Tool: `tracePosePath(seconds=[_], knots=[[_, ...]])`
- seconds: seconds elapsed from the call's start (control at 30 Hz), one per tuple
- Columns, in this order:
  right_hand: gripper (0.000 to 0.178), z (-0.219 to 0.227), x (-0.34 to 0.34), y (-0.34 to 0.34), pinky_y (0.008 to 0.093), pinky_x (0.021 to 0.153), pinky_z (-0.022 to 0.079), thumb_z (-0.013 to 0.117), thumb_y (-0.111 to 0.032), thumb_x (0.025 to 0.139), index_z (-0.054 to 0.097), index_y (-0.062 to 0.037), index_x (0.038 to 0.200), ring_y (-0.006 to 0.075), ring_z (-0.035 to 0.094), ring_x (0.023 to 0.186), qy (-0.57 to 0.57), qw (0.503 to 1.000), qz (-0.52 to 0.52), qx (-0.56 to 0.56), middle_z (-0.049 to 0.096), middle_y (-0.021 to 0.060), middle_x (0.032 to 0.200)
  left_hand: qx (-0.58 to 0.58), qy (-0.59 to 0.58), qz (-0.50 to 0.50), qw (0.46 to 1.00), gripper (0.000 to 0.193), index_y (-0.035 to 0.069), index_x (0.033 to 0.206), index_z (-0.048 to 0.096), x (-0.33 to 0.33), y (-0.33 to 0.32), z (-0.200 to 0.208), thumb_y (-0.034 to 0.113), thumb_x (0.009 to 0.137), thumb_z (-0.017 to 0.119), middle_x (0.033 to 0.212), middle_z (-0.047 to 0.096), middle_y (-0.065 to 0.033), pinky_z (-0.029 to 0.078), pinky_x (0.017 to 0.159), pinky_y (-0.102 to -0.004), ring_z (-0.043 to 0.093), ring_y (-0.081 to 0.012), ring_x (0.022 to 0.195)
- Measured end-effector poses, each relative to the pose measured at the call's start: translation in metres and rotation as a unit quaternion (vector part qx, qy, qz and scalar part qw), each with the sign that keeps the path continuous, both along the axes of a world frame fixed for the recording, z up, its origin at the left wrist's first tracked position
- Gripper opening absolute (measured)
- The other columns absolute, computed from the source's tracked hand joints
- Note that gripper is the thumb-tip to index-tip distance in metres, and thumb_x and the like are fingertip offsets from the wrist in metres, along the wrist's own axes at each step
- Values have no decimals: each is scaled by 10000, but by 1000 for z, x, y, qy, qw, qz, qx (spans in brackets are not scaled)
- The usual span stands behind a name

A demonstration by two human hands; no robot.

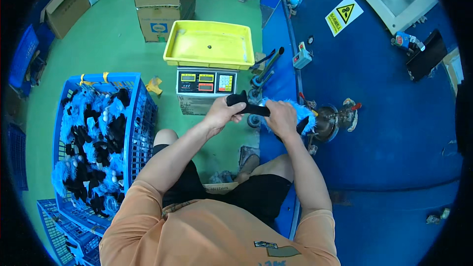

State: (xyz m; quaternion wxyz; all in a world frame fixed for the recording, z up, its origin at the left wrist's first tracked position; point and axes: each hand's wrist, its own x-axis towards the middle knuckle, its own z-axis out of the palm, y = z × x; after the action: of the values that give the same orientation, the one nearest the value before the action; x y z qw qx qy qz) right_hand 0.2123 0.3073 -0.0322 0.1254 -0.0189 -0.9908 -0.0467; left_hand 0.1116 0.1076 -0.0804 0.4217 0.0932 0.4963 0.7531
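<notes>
A plush toy (306,117) with bright blue shaggy fur and a long black limb is stretched between my hands. My left hand (222,114) is closed, pinching the black limb (255,110) near its end. Further right, my right hand (282,118) grips the toy where black fabric meets blue fur. The toy's furry side lies against a metal nozzle fitting (326,123) on the blue machine (374,143); whether the nozzle enters the toy is hidden by the fur.
At my left, a blue plastic basket (134,133) holds several blue and black plush pieces. Ahead stands a digital scale (189,88) bearing a yellow tray (209,61) with a small dark bit in it. Cardboard boxes (156,17) stand beyond. A grey switch box (302,59) is on the machine.
</notes>
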Motion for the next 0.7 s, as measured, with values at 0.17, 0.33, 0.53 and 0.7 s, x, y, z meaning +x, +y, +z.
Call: tracePosePath(seconds=[0.17,0.33,0.53,0.7], knots=[[239,0,-4,-7,419,730,485,768,-146,692,583,-99,835,303,637,764,-14,1000,-1,1,671,83,767,2,17,52,999,134,16,998,582,5,-2,-5,121,957,655,790,644,-80,493,560,-219,587,-112,612],[245,3,-5,-11,422,727,487,772,-149,695,586,-96,846,304,643,769,-20,1000,-4,-6,676,90,775,40,-22,79,996,141,18,1001,576,14,-6,-2,146,976,630,764,626,-69,458,528,-215,553,-102,584],[258,5,-6,-13,423,724,491,779,-153,692,588,-91,854,309,650,767,-6,1000,16,-20,679,100,774,50,-27,86,995,159,12,1009,565,15,-15,8,168,995,592,766,605,-60,441,510,-205,531,-96,566],[260,2,-12,-21,421,722,496,782,-156,689,590,-87,851,312,653,756,-12,999,30,-20,676,106,764,-2,8,134,991,148,11,1022,560,13,-20,1,153,992,589,783,594,-62,424,491,-203,518,-95,556]])
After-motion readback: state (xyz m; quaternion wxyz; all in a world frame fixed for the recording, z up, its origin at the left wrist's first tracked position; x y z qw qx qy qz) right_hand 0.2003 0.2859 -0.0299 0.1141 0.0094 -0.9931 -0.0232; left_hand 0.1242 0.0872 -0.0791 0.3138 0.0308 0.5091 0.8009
